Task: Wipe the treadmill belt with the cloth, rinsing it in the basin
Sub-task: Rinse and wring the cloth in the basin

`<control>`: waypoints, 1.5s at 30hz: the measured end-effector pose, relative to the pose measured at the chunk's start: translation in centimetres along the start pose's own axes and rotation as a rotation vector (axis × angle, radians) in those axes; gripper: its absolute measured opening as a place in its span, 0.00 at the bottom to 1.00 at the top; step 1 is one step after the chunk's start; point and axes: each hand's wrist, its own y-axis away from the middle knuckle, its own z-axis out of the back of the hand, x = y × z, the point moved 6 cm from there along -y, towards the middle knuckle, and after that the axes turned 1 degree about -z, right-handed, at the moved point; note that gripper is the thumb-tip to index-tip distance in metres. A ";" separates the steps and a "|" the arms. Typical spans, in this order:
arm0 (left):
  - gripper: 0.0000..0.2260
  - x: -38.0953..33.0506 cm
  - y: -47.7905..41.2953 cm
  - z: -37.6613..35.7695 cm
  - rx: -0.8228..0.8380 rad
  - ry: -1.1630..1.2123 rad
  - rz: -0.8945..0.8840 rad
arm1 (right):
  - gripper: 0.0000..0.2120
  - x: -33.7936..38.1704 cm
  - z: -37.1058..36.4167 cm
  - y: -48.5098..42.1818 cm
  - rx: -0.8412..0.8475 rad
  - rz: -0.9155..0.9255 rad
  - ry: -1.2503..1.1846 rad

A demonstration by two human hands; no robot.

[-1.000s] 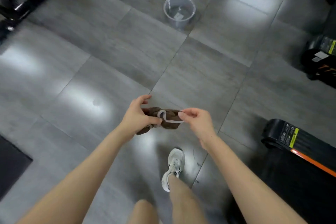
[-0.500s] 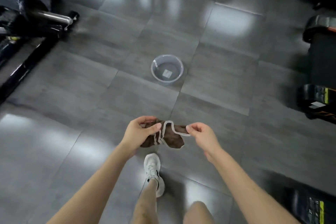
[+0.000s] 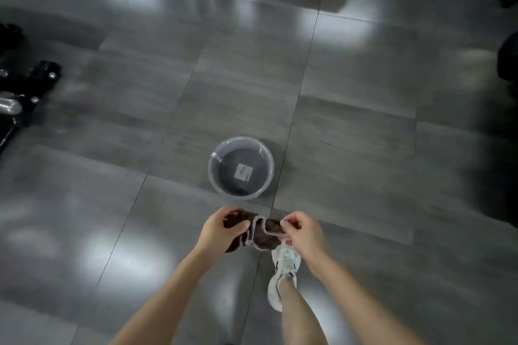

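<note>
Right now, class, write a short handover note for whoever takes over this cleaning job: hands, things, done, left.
Left hand grips the bunched brown cloth; right hand pinches its pale hem.
The cloth is held in the air, just short of the basin, which stands on the floor tiles ahead.
Done: cloth in hand. Wiping cannot be judged, as the treadmill belt is out of view.
Left: rinse the cloth in the basin, then wipe the belt.

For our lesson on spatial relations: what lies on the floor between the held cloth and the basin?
Nothing: the head view shows only bare grey floor tile between the brown cloth and the basin.
</note>
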 end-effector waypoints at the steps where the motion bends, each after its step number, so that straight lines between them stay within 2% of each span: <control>1: 0.12 0.6 -3.3 -0.3 0.009 -0.038 -0.010 | 0.09 0.1 -0.7 -3.1 0.016 0.004 0.019; 5: 0.14 3.7 -14.9 -0.9 0.019 -0.167 -0.039 | 0.08 -0.2 -3.9 -14.3 0.052 0.000 0.067; 9: 0.15 6.8 -24.8 -1.7 0.042 -0.380 -0.195 | 0.10 -0.7 -6.8 -24.1 0.016 0.062 0.071; 13: 0.12 10.9 -32.3 -2.8 -0.005 -0.653 -0.455 | 0.05 -1.7 -10.2 -32.2 -0.045 0.265 0.355; 15: 0.11 13.8 -35.2 -3.7 -0.013 -0.836 -0.598 | 0.03 -2.5 -11.8 -35.8 0.018 0.346 0.483; 18: 0.12 16.7 -38.0 -4.3 -0.005 -0.960 -0.621 | 0.08 -4.1 -14.2 -39.9 0.179 0.405 0.788; 22: 0.17 17.6 -40.9 -4.1 -0.130 -0.847 -0.607 | 0.17 -4.0 -16.8 -43.1 0.131 0.597 0.843; 25: 0.14 17.7 -42.7 -3.3 -0.283 -0.679 -0.567 | 0.30 -5.8 -20.0 -45.4 0.264 0.620 1.026; 27: 0.13 17.8 -43.6 -2.8 -0.323 -0.560 -0.520 | 0.35 -6.9 -21.7 -46.8 0.320 0.662 1.221; 29: 0.13 17.7 -44.3 -2.5 -0.349 -0.505 -0.516 | 0.34 -7.5 -22.7 -47.8 0.311 0.740 1.366; 31: 0.13 17.6 -44.6 -2.3 -0.358 -0.458 -0.490 | 0.33 -7.7 -22.8 -48.7 0.280 0.753 1.370; 33: 0.13 17.6 -44.5 -2.2 -0.355 -0.420 -0.464 | 0.30 -7.8 -22.4 -49.2 0.276 0.665 1.251; 35: 0.13 17.6 -44.0 -2.5 -0.339 -0.420 -0.456 | 0.23 -8.0 -22.2 -49.0 0.271 0.616 1.144; 37: 0.13 17.6 -43.5 -2.8 -0.321 -0.426 -0.453 | 0.17 -7.7 -21.9 -47.9 0.236 0.627 1.026; 39: 0.13 17.6 -43.2 -2.8 -0.328 -0.402 -0.441 | 0.15 -6.7 -21.0 -46.5 0.174 0.674 0.880; 42: 0.13 17.5 -42.5 -2.2 -0.364 -0.345 -0.442 | 0.18 -5.6 -19.7 -44.4 0.064 0.791 0.893; 45: 0.13 18.1 -42.1 -1.5 -0.385 -0.279 -0.419 | 0.30 -6.0 -19.7 -44.0 -0.012 0.846 1.081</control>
